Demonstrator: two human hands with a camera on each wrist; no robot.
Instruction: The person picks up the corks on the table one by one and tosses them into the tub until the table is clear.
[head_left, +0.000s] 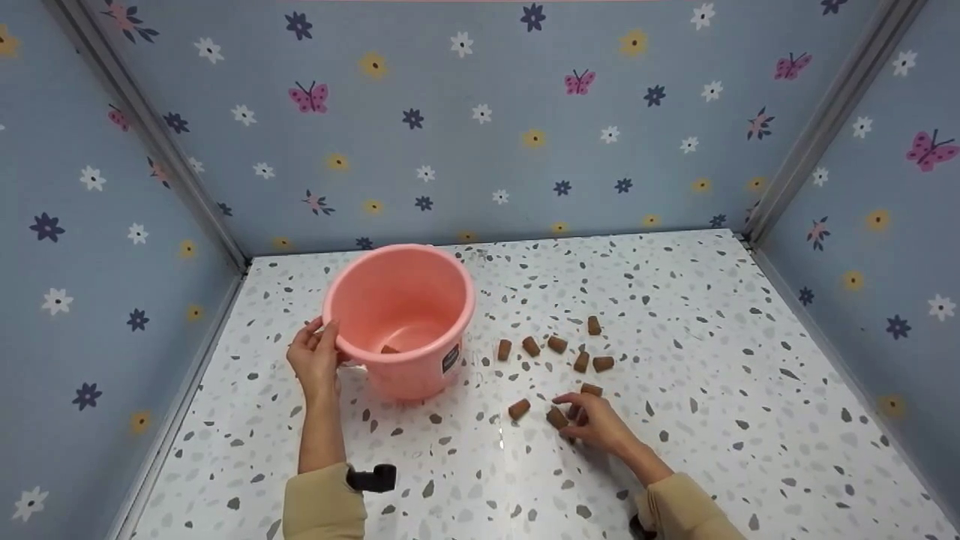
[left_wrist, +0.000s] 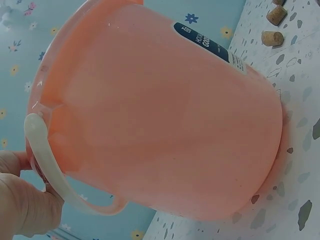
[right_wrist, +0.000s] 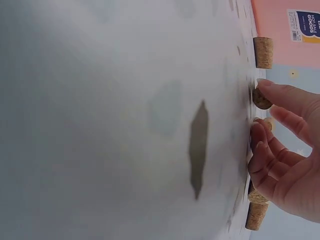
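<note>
A pink bucket (head_left: 409, 375) stands tilted on the speckled table, with a cork (head_left: 389, 349) visible inside. My left hand (head_left: 315, 356) grips its rim on the left side, and the left wrist view shows the thumb by the white handle (left_wrist: 55, 172). Over on the right, my right hand (head_left: 596, 424) is down at the table. Its thumb and forefinger pinch a brown cork (right_wrist: 262, 99) that touches the surface. The other fingers are curled, partly covering more corks beneath and behind them. A loose cork (head_left: 519, 409) lies just left of this hand.
Several more corks lie scattered beyond the right hand, among them one cork (head_left: 594, 325) farthest back and another cork (head_left: 505, 349) nearest the bucket. Flowered blue panels (head_left: 495, 112) enclose the speckled tabletop (head_left: 712, 315) at the back and both sides.
</note>
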